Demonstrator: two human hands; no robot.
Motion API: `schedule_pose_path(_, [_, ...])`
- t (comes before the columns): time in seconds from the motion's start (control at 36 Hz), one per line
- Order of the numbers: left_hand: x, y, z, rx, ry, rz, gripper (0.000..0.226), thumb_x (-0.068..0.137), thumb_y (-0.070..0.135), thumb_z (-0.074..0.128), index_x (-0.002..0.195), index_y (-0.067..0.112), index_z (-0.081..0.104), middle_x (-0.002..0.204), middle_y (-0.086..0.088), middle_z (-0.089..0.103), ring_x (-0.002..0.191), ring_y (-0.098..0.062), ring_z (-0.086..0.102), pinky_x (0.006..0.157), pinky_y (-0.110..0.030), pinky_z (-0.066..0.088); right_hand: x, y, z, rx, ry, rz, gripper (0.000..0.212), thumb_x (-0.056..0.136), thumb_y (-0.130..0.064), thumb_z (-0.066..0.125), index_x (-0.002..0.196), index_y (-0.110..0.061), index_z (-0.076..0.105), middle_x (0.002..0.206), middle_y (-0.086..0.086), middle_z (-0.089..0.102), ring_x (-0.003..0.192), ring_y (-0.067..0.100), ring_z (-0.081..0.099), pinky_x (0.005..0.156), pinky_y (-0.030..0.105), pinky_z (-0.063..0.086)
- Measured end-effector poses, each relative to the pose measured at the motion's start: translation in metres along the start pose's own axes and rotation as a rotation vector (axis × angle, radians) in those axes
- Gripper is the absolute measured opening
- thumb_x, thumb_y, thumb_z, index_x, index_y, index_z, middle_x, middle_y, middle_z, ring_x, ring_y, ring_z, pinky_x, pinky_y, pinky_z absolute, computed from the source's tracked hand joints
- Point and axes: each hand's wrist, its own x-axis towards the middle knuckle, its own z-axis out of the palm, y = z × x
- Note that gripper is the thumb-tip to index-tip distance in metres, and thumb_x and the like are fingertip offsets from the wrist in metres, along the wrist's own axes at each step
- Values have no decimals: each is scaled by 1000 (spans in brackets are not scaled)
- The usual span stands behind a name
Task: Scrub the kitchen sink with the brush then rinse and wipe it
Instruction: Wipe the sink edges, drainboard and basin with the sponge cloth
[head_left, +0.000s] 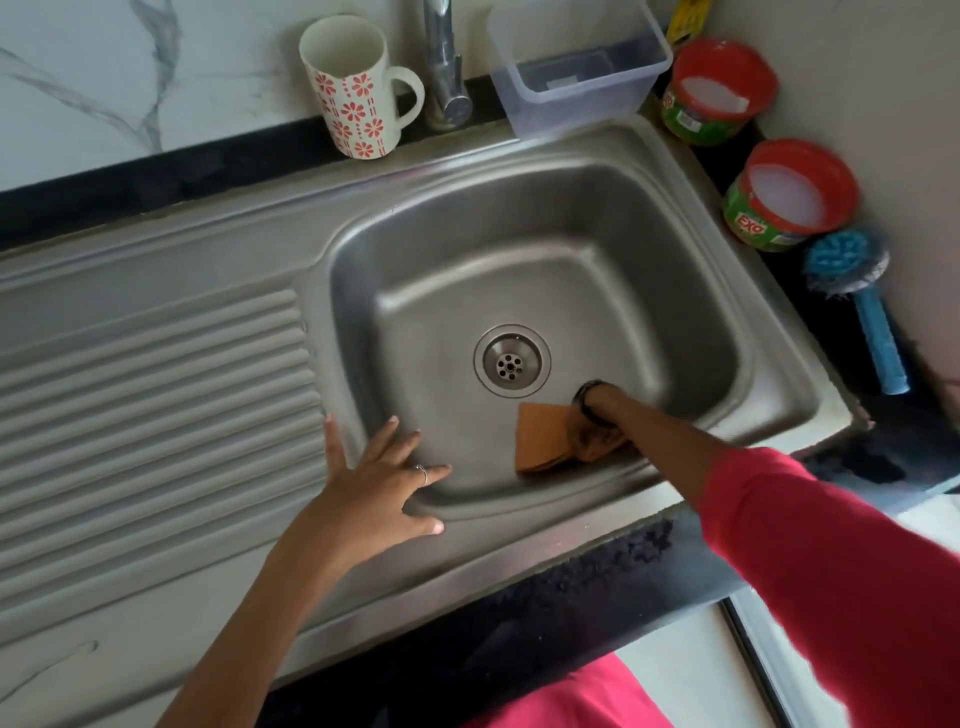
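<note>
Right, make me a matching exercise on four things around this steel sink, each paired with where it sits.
Things:
1. white mug with red flowers
2. blue-handled scrub brush
3. folded orange cloth
4. clear plastic tub

Places:
A. on the basin floor, under the right hand
B. right of the tap
C. left of the tap
D. dark counter right of the steel sink

Pairs: 1-C, 2-D, 3-A, 4-B
</note>
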Motion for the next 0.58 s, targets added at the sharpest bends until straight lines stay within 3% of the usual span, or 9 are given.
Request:
schedule_pose_path(0.11, [-8, -7, 7, 14, 15, -3, 64, 86, 58, 47, 143, 44, 22, 158, 4, -4, 142, -14, -21, 94, -62, -29, -3, -52, 22, -58, 5, -110, 35, 87, -16, 49, 55, -16, 36, 49, 3, 44, 45, 16, 39, 52, 24, 33])
schedule_pose_path(0.19, [-12, -11, 9, 6, 13, -1, 64, 88, 56, 47, 145, 41, 21, 158, 3, -3, 142, -15, -21, 93, -60, -31, -29, -82, 29, -125, 140, -171, 33, 90, -16, 48, 59, -13, 41, 32, 1, 46, 28, 13, 43, 46, 23, 35])
schedule_pose_path(0.25, [-16, -14, 9, -9, 7, -1, 64, 88, 55, 46, 145, 40, 20, 158, 3, -3, 142, -15, -21, 94, -60, -30, -41, -95, 33, -136, 250, -214, 20, 95, -15, 45, 78, -8, 54, 50, 2, 64, 43, 9, 59, 50, 24, 44])
schedule_pose_path(0.28, [-17, -15, 8, -13, 5, -1, 64, 89, 55, 45, 145, 39, 20, 158, 3, -3, 142, -15, -21, 95, -61, -29, -46, -99, 36, -129, 281, -245, 17, 95, -14, 44, 90, -6, 59, 70, 5, 69, 62, 13, 63, 57, 27, 46])
schedule_pose_path(0.31, [-18, -17, 8, -10, 4, -3, 64, 89, 55, 45, 146, 39, 19, 158, 3, -2, 142, -15, -20, 97, -61, -28, -52, -103, 39, -114, 282, -269, 18, 94, -14, 44, 91, -6, 59, 77, 7, 67, 68, 18, 58, 58, 29, 44])
schedule_pose_path(0.36, [-19, -19, 6, 8, 11, -11, 65, 89, 57, 44, 146, 38, 18, 158, 4, 0, 143, -15, -17, 99, -62, -24, -61, -106, 44, -46, 239, -314, 25, 92, -14, 44, 67, -12, 48, 57, 4, 54, 57, 18, 48, 55, 26, 38])
schedule_pose_path(0.44, [-16, -18, 2, -11, 39, -12, 71, 88, 57, 44, 148, 35, 13, 158, 5, 1, 144, -13, -14, 101, -61, -23, -75, -106, 52, 73, 205, -410, 36, 88, -8, 47, 54, -16, 36, 31, -6, 38, 28, 6, 35, 36, 11, 29])
schedule_pose_path(0.5, [-12, -18, -2, -31, 67, -3, 78, 87, 56, 47, 149, 30, 7, 158, 4, 0, 144, -13, -11, 105, -59, -19, -86, -104, 52, 101, 221, -450, 34, 84, -10, 55, 54, -17, 41, 32, -8, 39, 28, 5, 33, 37, 12, 27])
schedule_pose_path(0.58, [-3, -21, -10, -109, 120, 23, 90, 85, 51, 55, 150, 25, -1, 158, 1, -1, 145, -14, -8, 110, -54, -14, -109, -96, 46, 113, 288, -509, 20, 80, -18, 62, 62, -18, 53, 57, -4, 49, 49, 10, 40, 50, 21, 34])
